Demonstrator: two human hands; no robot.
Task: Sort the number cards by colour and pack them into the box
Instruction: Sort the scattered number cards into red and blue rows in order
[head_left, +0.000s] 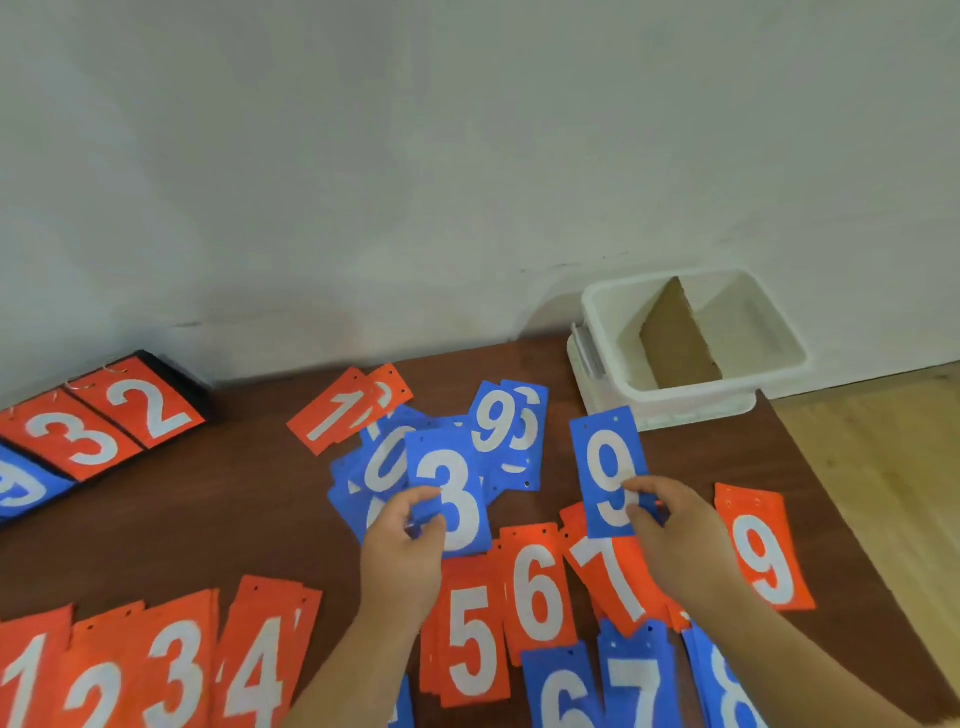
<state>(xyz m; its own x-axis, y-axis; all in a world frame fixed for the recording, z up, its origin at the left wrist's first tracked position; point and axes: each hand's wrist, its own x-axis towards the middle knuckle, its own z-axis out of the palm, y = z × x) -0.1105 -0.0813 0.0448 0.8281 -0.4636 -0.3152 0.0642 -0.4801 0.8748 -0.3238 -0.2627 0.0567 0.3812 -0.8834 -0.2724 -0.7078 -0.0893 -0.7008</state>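
Observation:
My left hand (402, 551) pinches a blue card with a white 3 (454, 493) above a loose heap of blue cards (498, 431) at the table's middle. My right hand (675, 535) holds up a blue card showing 9 (608, 462). Red cards lie in a row along the near side: 1 (28, 675), 2 (98, 686), 3 (179, 670), 4 (265, 665), 5 (470, 634), 6 (537, 587), 7 (605, 577) and 9 (766, 556). Blue 6 (563, 691), 7 (639, 680) and 8 (727, 686) lie at the bottom edge. The white box (779, 358) with a cardboard divider (675, 343) stands at the back right.
Two red cards (348, 410) rest behind the blue heap. A black flip scoreboard (104, 421) showing red 3 and 2 sits at the far left. The brown table (234, 519) ends at the right above a wooden floor (893, 467). A pale wall rises behind.

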